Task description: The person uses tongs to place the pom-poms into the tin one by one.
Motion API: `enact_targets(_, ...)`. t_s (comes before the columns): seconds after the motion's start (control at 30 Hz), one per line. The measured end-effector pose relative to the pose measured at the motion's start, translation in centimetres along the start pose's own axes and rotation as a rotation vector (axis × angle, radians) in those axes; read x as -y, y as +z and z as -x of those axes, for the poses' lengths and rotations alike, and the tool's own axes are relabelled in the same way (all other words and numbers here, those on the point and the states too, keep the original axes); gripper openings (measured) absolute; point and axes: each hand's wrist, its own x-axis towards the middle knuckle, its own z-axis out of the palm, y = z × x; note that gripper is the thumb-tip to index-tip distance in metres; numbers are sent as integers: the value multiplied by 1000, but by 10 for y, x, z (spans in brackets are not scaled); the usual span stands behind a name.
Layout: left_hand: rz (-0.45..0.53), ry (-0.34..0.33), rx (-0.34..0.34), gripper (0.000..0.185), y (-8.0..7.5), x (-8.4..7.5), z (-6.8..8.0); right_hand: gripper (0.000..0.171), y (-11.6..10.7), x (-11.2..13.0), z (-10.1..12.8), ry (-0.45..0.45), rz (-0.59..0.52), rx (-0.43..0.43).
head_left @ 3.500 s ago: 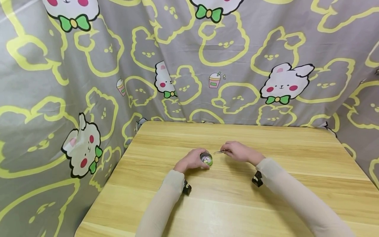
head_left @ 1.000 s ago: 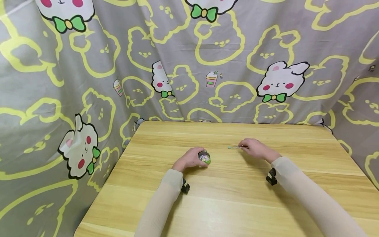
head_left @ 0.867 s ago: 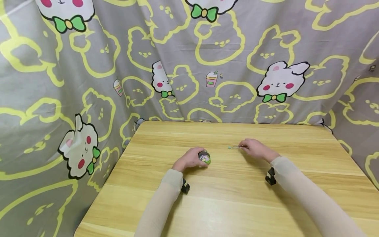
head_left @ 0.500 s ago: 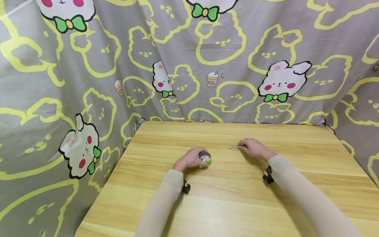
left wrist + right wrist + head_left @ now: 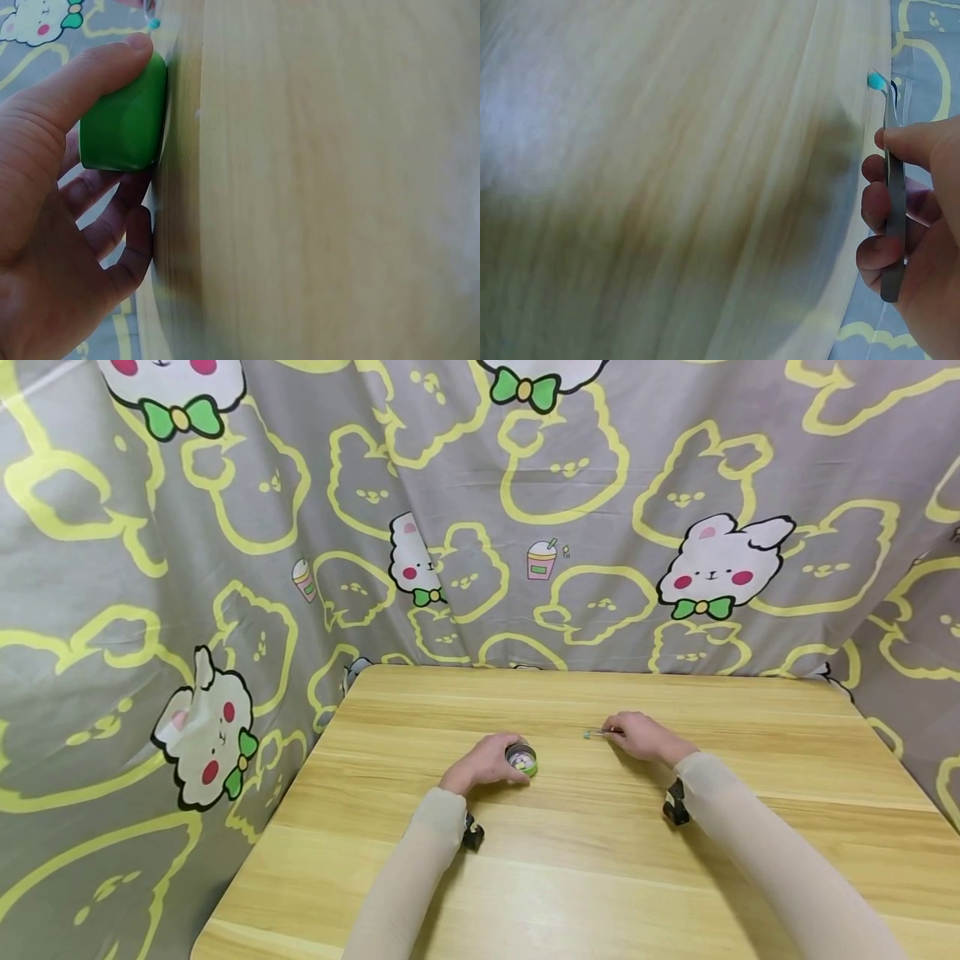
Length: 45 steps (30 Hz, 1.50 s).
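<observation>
A small green round pot (image 5: 522,759) (image 5: 124,124) with several pastel beads inside stands on the wooden table (image 5: 570,877). My left hand (image 5: 483,764) (image 5: 52,217) grips the pot with thumb and fingers curled round its side. To the right, my right hand (image 5: 641,737) (image 5: 911,217) pinches metal tweezers (image 5: 600,732) (image 5: 892,187). A tiny teal bead (image 5: 587,736) (image 5: 874,79) sits at the tweezers' tip, down at the table surface, a short way right of the pot.
A grey cloth (image 5: 480,510) printed with yellow outlines and white rabbits hangs behind and on both sides of the table. The table's left edge (image 5: 270,810) drops off near my left arm. Small black wrist cameras (image 5: 675,802) sit under both forearms.
Since 3.5 s ago my right hand has moved right, away from the pot, carrying the tweezers with the teal bead. In the last second both hands have barely moved.
</observation>
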Motion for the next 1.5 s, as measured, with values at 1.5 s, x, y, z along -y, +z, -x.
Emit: enact_targets(1.5,27,-12,-2,54,1,2,0,14,-10,89,-9,-375,43,-95)
